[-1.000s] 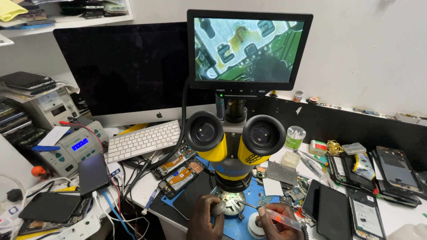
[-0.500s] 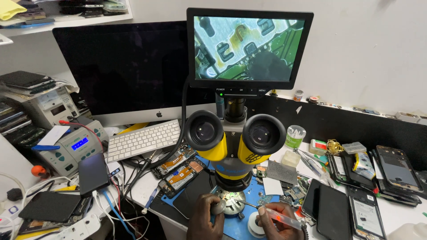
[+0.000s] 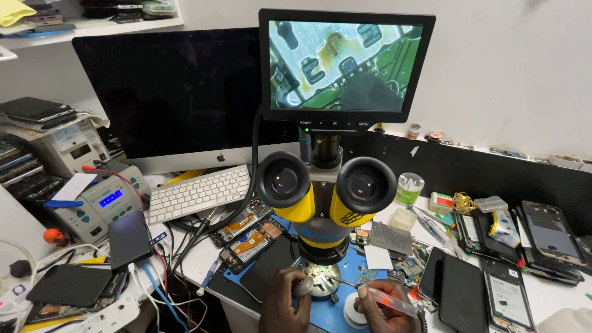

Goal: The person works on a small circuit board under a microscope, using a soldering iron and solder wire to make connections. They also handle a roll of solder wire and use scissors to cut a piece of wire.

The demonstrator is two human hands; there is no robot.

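Note:
My left hand (image 3: 283, 302) rests at the bottom centre, fingers curled around a small round grey holder (image 3: 303, 285) beside the lit work spot (image 3: 320, 275) under the microscope. My right hand (image 3: 385, 305) grips a translucent pen-like tool with a red glow (image 3: 388, 301); its thin metal tip reaches left into the lit spot. The yellow and black stereo microscope (image 3: 325, 194) stands above both hands. The small monitor (image 3: 345, 61) on top shows an enlarged green circuit board with a dark tool tip over it.
A blue work mat (image 3: 333, 308) lies under the microscope. Opened phones (image 3: 250, 237) lie left of it, more phones and boards (image 3: 493, 277) to the right. A white keyboard (image 3: 197, 192), a dark large display (image 3: 179, 92) and a soldering station (image 3: 102, 203) stand at the left.
The picture on the small monitor has shifted, with the board pattern showing a different part. Both hands stay in the same place under the microscope.

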